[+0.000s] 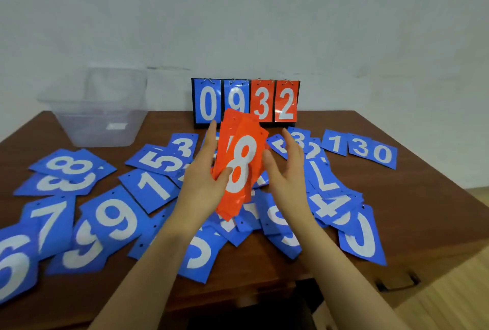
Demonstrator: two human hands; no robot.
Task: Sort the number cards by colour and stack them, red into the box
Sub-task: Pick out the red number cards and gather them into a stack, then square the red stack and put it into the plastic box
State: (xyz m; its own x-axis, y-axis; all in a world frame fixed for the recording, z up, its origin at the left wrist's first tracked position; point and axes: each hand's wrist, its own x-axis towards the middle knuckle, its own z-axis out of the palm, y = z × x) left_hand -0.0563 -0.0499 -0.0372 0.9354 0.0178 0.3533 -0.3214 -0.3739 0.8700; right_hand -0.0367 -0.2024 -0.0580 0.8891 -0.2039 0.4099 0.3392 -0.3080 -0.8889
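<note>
1. You hold one stack of red cards (239, 168) above the middle of the table (412, 171), its top card showing a white 8. How many cards are in the stack you cannot count; several edges fan out at the far end.
2. The stack's long axis runs away from you, leaning slightly right at the far end, and it is tilted so its face turns up toward you. The 8 reads upright from your side.
3. Your left hand (205, 175) grips the stack along its left edge, thumb pressed across the face near the lower loop of the 8, fingers extended behind.
4. Your right hand (287, 168) sits at the stack's right edge with fingers straight and relaxed, slightly spread; whether it actually touches the cards you cannot tell.
5. Below and around the stack, blue cards (156, 186) lie scattered face up over the table, many overlapping, so an exact count is not possible; roughly two dozen show.
6. One flip scoreboard (246, 103) stands at the far edge behind the stack, with four digits: blue 0 and 9, red 3 and 2.
7. One clear plastic box (95, 115) sits at the far left of the table, well apart from the stack.
</note>
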